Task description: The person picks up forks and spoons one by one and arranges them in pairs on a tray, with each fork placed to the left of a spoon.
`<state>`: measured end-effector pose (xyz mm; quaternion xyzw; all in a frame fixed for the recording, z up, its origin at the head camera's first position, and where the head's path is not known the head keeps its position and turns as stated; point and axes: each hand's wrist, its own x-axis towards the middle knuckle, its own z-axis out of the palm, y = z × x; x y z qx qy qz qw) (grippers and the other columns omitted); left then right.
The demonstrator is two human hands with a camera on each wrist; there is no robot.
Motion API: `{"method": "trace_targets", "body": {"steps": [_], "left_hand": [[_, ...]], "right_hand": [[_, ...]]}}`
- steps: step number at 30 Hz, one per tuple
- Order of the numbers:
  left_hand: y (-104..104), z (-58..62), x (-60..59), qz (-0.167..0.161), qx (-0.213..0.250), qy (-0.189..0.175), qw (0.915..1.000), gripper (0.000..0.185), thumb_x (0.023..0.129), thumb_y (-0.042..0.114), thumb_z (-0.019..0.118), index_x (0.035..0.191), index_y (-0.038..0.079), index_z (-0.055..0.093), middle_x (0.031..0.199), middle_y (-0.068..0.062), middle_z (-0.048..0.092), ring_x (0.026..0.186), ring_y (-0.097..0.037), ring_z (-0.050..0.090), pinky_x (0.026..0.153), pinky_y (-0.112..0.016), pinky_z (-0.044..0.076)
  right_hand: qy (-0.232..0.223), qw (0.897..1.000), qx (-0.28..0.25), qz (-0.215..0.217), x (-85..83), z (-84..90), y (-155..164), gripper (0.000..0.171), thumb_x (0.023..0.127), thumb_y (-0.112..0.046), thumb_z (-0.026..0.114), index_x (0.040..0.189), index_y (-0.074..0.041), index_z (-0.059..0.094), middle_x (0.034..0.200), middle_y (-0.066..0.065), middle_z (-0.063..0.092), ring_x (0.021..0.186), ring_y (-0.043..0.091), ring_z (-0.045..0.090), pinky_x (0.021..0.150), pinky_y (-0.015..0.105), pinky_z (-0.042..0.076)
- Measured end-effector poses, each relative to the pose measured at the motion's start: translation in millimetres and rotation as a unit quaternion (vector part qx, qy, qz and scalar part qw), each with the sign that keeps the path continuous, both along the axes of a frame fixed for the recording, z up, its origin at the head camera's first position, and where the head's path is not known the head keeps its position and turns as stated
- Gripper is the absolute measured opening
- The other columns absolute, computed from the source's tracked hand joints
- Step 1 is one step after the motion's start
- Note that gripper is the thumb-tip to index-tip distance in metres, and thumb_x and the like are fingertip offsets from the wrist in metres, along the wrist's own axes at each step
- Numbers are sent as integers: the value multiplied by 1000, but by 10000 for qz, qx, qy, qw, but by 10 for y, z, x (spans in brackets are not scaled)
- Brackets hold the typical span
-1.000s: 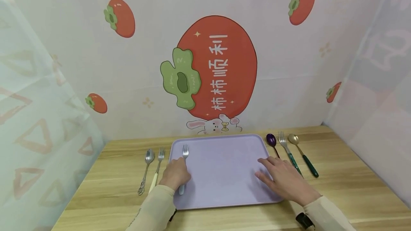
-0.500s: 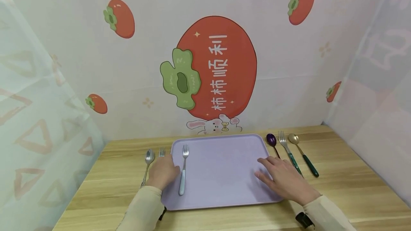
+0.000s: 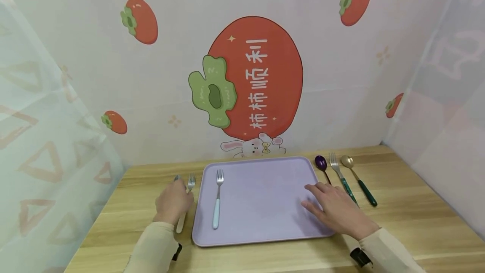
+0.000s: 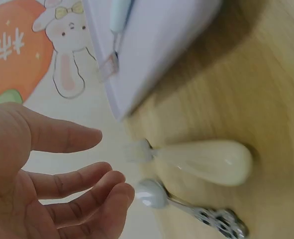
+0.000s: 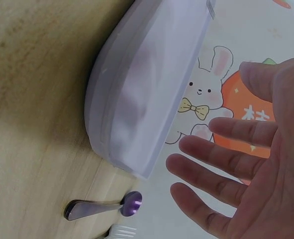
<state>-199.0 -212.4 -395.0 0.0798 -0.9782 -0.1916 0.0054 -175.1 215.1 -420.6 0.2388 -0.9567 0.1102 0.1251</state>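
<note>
A lilac tray (image 3: 265,205) lies on the wooden table, and a fork with a pale blue handle (image 3: 217,201) rests on its left part. My left hand (image 3: 173,202) hovers open just left of the tray, over a cream-handled fork (image 4: 206,162) and a silver spoon (image 4: 186,206), touching neither in the left wrist view. My right hand (image 3: 335,210) lies flat and open on the tray's right side, with its fingers (image 5: 211,159) spread. The tray's edge (image 5: 117,144) shows in the right wrist view.
Right of the tray lie a purple spoon (image 3: 322,167), a green-handled fork (image 3: 341,178) and a gold spoon with a green handle (image 3: 360,182). Printed walls close in the table at the back and on both sides.
My left hand let go of the blue-handled fork on the tray and moved left off the tray, over the cutlery beside it. The right hand stayed put.
</note>
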Motion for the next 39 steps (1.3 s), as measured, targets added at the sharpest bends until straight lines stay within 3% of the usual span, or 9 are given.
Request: {"method": "trace_targets", "body": {"steps": [2,9,14,21,29,39], "left_hand": [[-52,-17,3,26,100,-5,9999,11,91,12,60,90,1,60,76,-10,57,64,-27,54,53,-41,43],[-213,-69,39,160,172,-343,9991,11,87,9,64,80,1,59,67,-10,53,57,-25,51,51,-38,40],[-267,-73,55,205,252,-550,9980,7,87,6,63,86,0,61,67,-12,54,54,-24,50,52,-36,39],[-313,-98,65,201,318,-558,9977,9,82,2,60,78,5,53,63,-9,50,53,-21,46,50,-34,37],[-300,-91,17,215,427,-554,9973,9,86,2,59,82,1,51,66,-12,53,54,-24,52,49,-34,40],[-367,-155,75,279,383,-599,9971,7,85,0,58,84,-2,51,66,-11,52,54,-22,50,47,-32,40]], "right_hand": [[-19,10000,-4,4,-2,5,3,46,99,-43,63,127,-6,66,121,16,67,109,38,64,90,58,49],[-71,9999,-111,49,19,-54,4,46,99,-42,63,128,-6,65,122,15,67,110,38,63,92,59,47],[-9,9999,-124,39,19,-76,10,45,99,-41,64,127,-6,65,122,16,67,112,38,63,93,58,48],[-85,9999,-34,46,17,-34,10,46,99,-42,64,127,-6,65,122,17,67,111,39,63,91,59,48],[48,9999,56,88,-43,60,50,45,98,-38,66,127,-4,66,121,19,67,109,39,64,89,59,50],[-213,9997,29,87,-3,-18,2,47,99,-42,64,128,-6,65,121,17,67,109,39,64,89,59,49]]}}
